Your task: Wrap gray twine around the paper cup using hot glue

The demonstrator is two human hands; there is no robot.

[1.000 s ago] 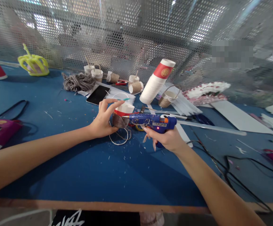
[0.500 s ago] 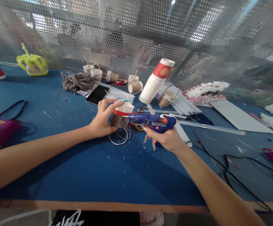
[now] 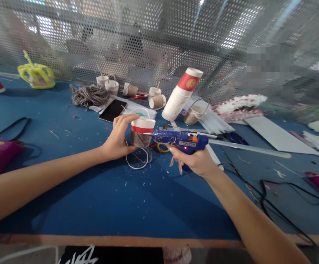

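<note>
A small paper cup, white and red at the top and wound with grey-brown cord below, stands upright in front of me. My left hand grips it from the left, thumb low and fingers near the rim. A thin white cord loops down from the cup onto the table, and another loop arches over its rim. My right hand is wrapped around a blue hot glue gun with a lit red light. Its nozzle points left, at the cup's side near the cord's upper edge. A long clear glue stick sticks out of its back.
Behind the cup lie a phone, a grey yarn bundle, several cord-wrapped cups and a leaning stack of paper cups. Scissors lie beneath the glue gun. Black cables cross the right side; a purple glue gun sits left.
The glue gun has shifted slightly right, its nozzle now at the upper edge of the cord wrapping. My left fingers have drawn back from over the rim, showing more of the cup.
</note>
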